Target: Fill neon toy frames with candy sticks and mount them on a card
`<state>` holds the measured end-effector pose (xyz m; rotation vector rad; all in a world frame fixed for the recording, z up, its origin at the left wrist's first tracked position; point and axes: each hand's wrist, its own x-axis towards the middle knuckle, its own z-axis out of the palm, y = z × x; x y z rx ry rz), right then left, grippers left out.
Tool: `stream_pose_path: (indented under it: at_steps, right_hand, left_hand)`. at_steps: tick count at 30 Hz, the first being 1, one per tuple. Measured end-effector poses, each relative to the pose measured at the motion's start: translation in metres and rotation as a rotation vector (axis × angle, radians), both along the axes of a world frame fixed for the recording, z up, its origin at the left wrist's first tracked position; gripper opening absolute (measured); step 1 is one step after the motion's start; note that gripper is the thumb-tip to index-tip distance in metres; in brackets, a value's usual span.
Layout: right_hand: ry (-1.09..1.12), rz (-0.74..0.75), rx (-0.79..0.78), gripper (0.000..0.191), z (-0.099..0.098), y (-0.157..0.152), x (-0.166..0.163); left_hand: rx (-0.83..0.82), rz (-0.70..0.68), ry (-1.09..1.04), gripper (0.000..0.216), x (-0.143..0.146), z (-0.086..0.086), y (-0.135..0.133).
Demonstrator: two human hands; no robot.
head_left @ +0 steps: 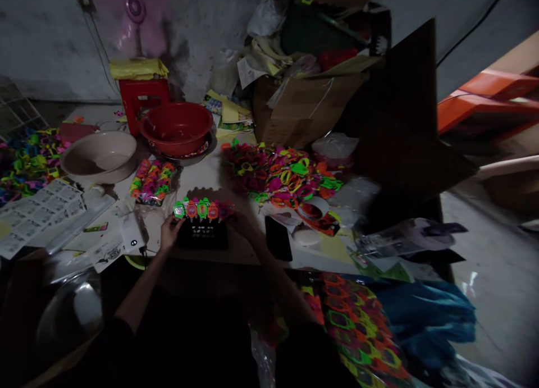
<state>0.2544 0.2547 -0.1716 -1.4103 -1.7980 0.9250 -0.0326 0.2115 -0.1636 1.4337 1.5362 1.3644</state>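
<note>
A row of several toy watches (202,210), bright green, orange and pink, stretches between my two hands. My left hand (169,231) is closed at the row's left end, by a green watch. At the right end my right hand (239,222) is closed too, though its fingers are dark and hard to see. Just below the row lies a black flat object (202,234) with pale, digit-like marks. To the left sits a clear bag of toy watches (152,180). Behind my right hand spreads a heap of loose, colourful toy watches (286,174).
A beige basin (101,155) and a red basin (177,127) stand at the back left. A cardboard box (298,107) is behind the heap. A dark phone (278,238) lies right of my hands, a white power bank (132,233) left. Packed watches (357,326) lie below the table edge.
</note>
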Motion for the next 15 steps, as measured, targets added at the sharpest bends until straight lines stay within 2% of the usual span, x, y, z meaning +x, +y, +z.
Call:
stream_pose_path:
  at_steps: [11,13,15]
  right_hand:
    - [-0.001,0.019,0.036,0.036,0.007,-0.002,-0.004]
    - [-0.005,0.027,0.040,0.036,0.008,-0.002,-0.004]
    - [-0.011,0.036,0.044,0.037,0.008,-0.002,-0.004]
  left_hand:
    - [0.004,-0.051,0.099,0.031,-0.006,0.006,0.006]
    - [0.010,-0.074,0.107,0.042,-0.006,0.012,0.006]
    - [0.031,-0.113,0.128,0.064,-0.008,0.022,0.009]
